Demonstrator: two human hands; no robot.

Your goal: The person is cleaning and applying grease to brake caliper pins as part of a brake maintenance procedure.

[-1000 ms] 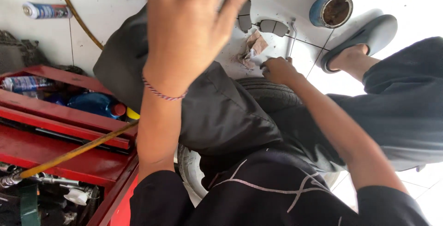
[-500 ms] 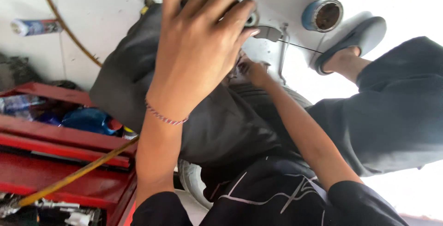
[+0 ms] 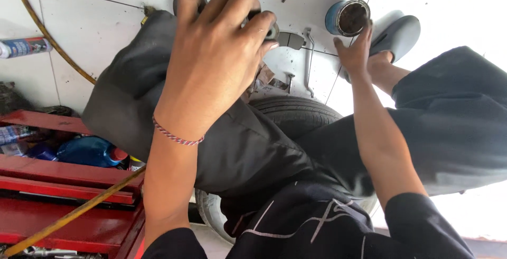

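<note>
Tin [image 3: 348,18] on the tiled floor [image 3: 95,31] holds dark grease; our right hand [image 3: 355,53] reaches it, fingers loosely spread, touching its rim. Our left hand [image 3: 214,61] curls around a dark part [image 3: 269,29].

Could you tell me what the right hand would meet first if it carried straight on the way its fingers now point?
Most likely the open tin on the floor: the right hand points at it, fingertips almost at its rim.

The left hand [image 3: 214,61] is raised close to the camera, fingers curled and pointing to 1 o'clock. The right hand [image 3: 355,53] stretches toward 12 o'clock, fingers spread.
</note>
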